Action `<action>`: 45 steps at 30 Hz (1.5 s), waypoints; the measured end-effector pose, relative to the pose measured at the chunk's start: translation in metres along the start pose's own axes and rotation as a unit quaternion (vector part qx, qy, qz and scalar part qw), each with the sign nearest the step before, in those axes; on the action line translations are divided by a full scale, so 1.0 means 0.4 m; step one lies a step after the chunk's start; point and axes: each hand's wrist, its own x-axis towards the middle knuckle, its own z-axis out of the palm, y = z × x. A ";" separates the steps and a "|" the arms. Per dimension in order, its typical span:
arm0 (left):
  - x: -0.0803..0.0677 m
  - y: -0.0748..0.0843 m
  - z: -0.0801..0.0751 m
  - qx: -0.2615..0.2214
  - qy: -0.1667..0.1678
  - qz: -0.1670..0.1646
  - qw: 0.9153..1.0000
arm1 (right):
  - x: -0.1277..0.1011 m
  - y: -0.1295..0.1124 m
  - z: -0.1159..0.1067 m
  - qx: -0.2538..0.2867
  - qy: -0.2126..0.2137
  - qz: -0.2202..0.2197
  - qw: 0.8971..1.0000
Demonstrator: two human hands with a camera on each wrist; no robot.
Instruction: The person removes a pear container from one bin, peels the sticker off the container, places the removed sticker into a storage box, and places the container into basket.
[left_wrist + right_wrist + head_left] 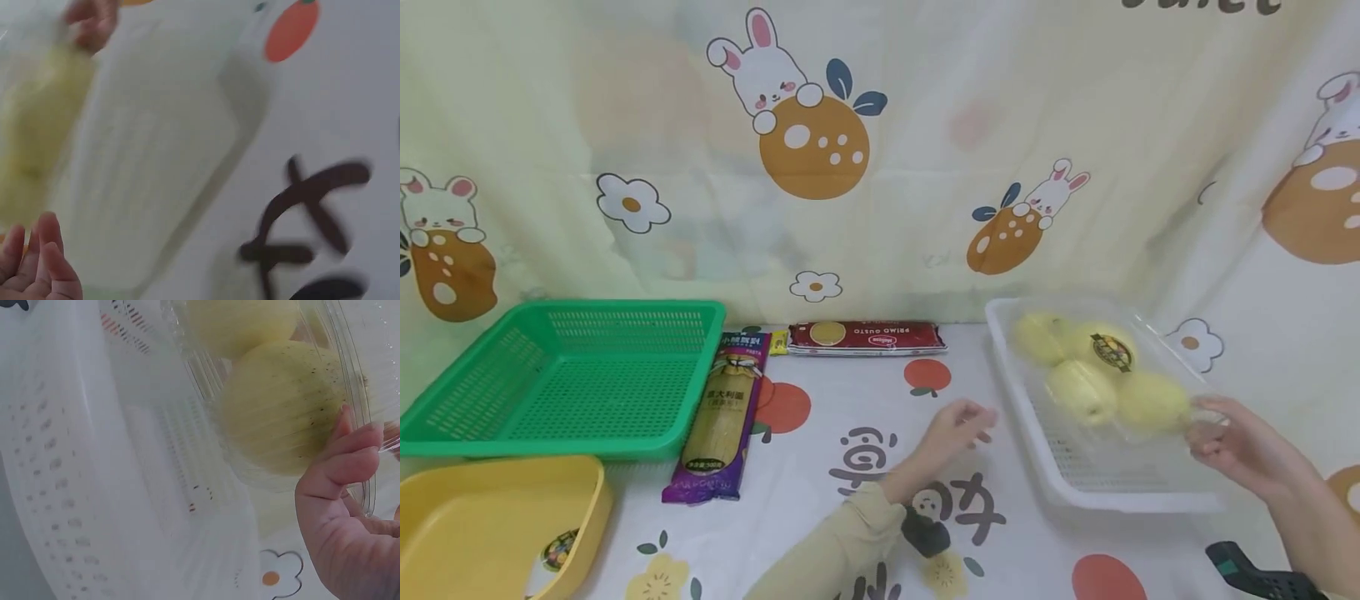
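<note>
My right hand [1240,442] grips the corner of a clear plastic pack of pale yellow pears [1086,400], with a dark round label on it. In the right wrist view, fingers curl over the pack's rim [359,425], and a speckled pear [281,406] shows through the plastic. The pack is held over a white basket [1037,467] with slotted sides; whether it touches the basket's far part, I cannot tell. Left of that basket, my left hand [951,433] hovers with loosely bent fingers and nothing in them. Its fingertips [50,234] show in the left wrist view.
On the left stand a green basket [692,446] and, in front of it, a yellow bin [467,508] with a labelled item [553,558] inside. Beside the green basket lies a purple pasta packet [718,417]. A red biscuit packet [865,338] lies by the back curtain [910,233].
</note>
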 end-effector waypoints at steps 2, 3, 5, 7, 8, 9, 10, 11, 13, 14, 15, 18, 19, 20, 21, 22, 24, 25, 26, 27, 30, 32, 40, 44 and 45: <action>0.011 0.029 -0.063 -0.022 0.018 0.006 1.000 | 0.013 0.006 0.022 0.019 -0.047 0.002 0.999; 0.015 0.045 -0.091 -0.038 0.024 0.010 0.999 | 0.021 0.010 0.033 0.029 -0.069 0.003 0.997; 0.021 0.078 -0.136 -0.062 0.030 0.009 0.998 | 0.038 0.018 0.058 0.036 -0.100 0.004 0.994; 0.024 0.109 -0.169 -0.087 0.029 0.004 0.996 | 0.057 0.026 0.083 0.031 -0.122 0.006 0.992; 0.024 0.123 -0.183 -0.097 0.026 0.004 0.995 | 0.068 0.030 0.094 0.030 -0.132 0.008 0.991; 0.023 0.135 -0.194 -0.107 0.025 0.004 0.994 | 0.078 0.035 0.105 0.023 -0.137 0.008 0.990; 0.021 0.144 -0.205 -0.114 0.023 0.005 0.993 | 0.088 0.040 0.116 0.014 -0.137 0.010 0.990; 0.017 0.151 -0.215 -0.126 0.021 0.009 0.992 | 0.098 0.046 0.127 0.012 -0.141 0.012 0.990; 0.004 0.160 -0.236 -0.155 0.017 0.017 0.988 | 0.117 0.061 0.148 0.006 -0.140 0.018 0.990; -0.006 0.163 -0.247 -0.172 0.015 0.017 0.985 | 0.126 0.069 0.159 0.002 -0.137 0.023 0.990; -0.016 0.164 -0.259 -0.186 0.010 0.016 0.982 | 0.136 0.077 0.170 -0.005 -0.132 0.026 0.991; -0.053 0.165 -0.302 -0.196 -0.011 0.007 0.981 | 0.166 0.102 0.199 -0.026 -0.126 0.039 0.991; -0.066 0.165 -0.317 -0.189 -0.015 0.000 0.982 | 0.177 0.109 0.207 -0.033 -0.128 0.042 0.990; -0.079 0.164 -0.331 -0.175 -0.020 -0.003 0.984 | 0.188 0.116 0.214 -0.044 -0.132 0.042 0.989; -0.091 0.162 -0.345 -0.155 -0.023 -0.002 0.988 | 0.199 0.122 0.219 -0.057 -0.138 0.038 0.988; -0.103 0.161 -0.357 -0.136 -0.022 -0.002 0.990 | 0.209 0.127 0.223 -0.067 -0.142 0.033 0.987; -0.126 0.158 -0.376 -0.097 -0.017 0.000 0.995 | 0.228 0.134 0.229 -0.086 -0.146 0.020 0.985; -0.137 0.156 -0.383 -0.081 -0.009 -0.001 0.997 | 0.236 0.137 0.231 -0.094 -0.148 0.012 0.985; -0.148 0.155 -0.388 -0.067 -0.001 0.001 0.998 | 0.244 0.139 0.233 -0.103 -0.146 0.005 0.984; -0.158 0.154 -0.393 -0.056 0.008 0.002 0.998 | 0.251 0.142 0.235 -0.111 -0.143 -0.001 0.983; -0.185 0.152 -0.401 -0.041 0.040 -0.001 0.998 | 0.273 0.152 0.246 -0.132 -0.133 -0.011 0.982; -0.200 0.151 -0.405 -0.050 0.064 -0.005 0.997 | 0.287 0.160 0.257 -0.143 -0.124 -0.015 0.982; -0.265 0.144 -0.426 -0.070 0.097 0.001 0.993 | 0.345 0.201 0.301 -0.200 -0.044 -0.068 0.977; -0.298 0.129 -0.440 -0.077 0.076 0.004 0.994 | 0.370 0.231 0.327 -0.178 -0.002 -0.077 0.981; -0.306 0.124 -0.446 -0.076 0.073 0.000 0.994 | 0.377 0.240 0.332 -0.166 0.004 -0.077 0.983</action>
